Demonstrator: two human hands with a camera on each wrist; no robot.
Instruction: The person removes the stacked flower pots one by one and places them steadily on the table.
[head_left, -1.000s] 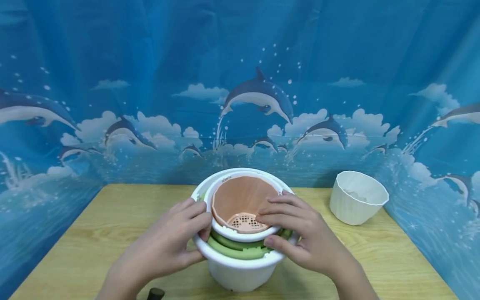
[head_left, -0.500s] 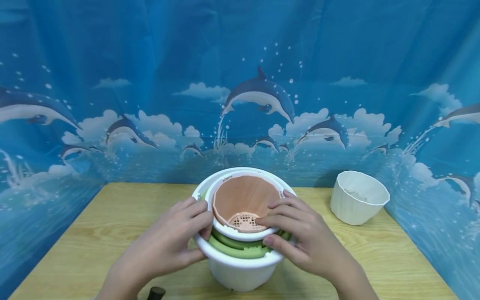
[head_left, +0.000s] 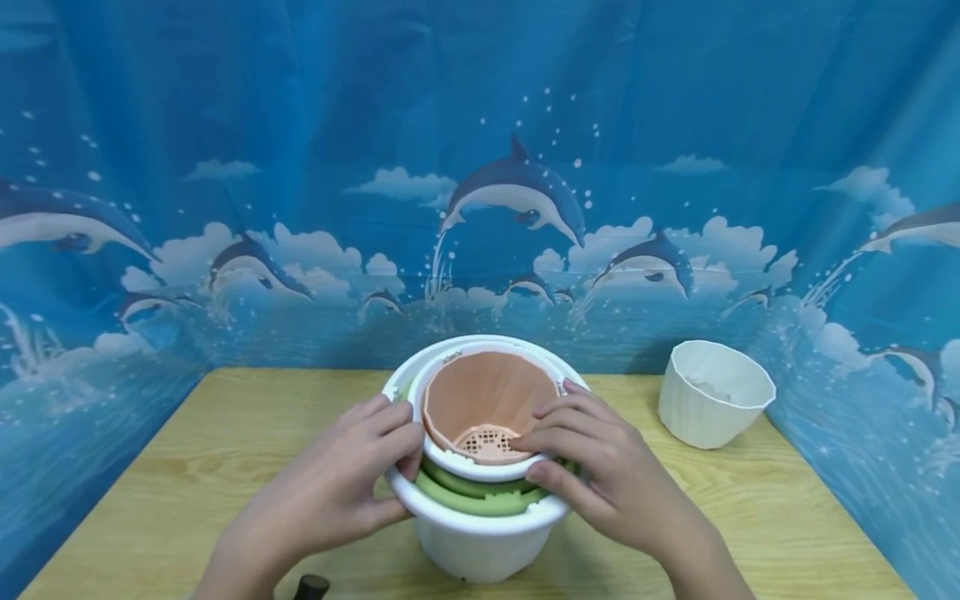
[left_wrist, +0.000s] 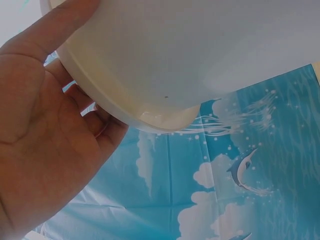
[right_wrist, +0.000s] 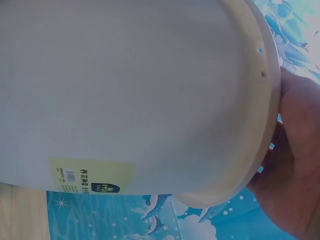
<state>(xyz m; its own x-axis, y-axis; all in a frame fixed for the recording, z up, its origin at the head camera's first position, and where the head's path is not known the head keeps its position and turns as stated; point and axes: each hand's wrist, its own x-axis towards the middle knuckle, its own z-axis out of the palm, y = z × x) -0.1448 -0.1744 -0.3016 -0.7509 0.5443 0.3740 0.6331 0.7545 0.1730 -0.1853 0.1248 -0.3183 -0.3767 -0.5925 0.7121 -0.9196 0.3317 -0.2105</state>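
A stack of nested flower pots stands on the table in the head view. The large white pot [head_left: 483, 550] is outermost, green pots [head_left: 480, 504] sit within it, then a smaller white pot [head_left: 495, 474] and a terracotta-coloured pot [head_left: 487, 379] with a pierced bottom. My left hand [head_left: 341, 475] grips the left rim, fingers curled over the edge, thumb under it. My right hand [head_left: 611, 471] holds the right side of the stack. Its fingers reach over into the terracotta pot, and the thumb lies by the inner rims. A label [right_wrist: 92, 176] shows on the large pot in the right wrist view.
A cream pot [head_left: 712, 408] with something pale inside stands tilted at the table's back right. The dark end of an object [head_left: 311, 587] shows at the front edge, beside the left forearm. A blue dolphin curtain [head_left: 480, 208] hangs around the wooden table [head_left: 262, 417].
My right thumb has shifted slightly upward towards the inner white rim. My left hand and the stack stay nearly where they were.
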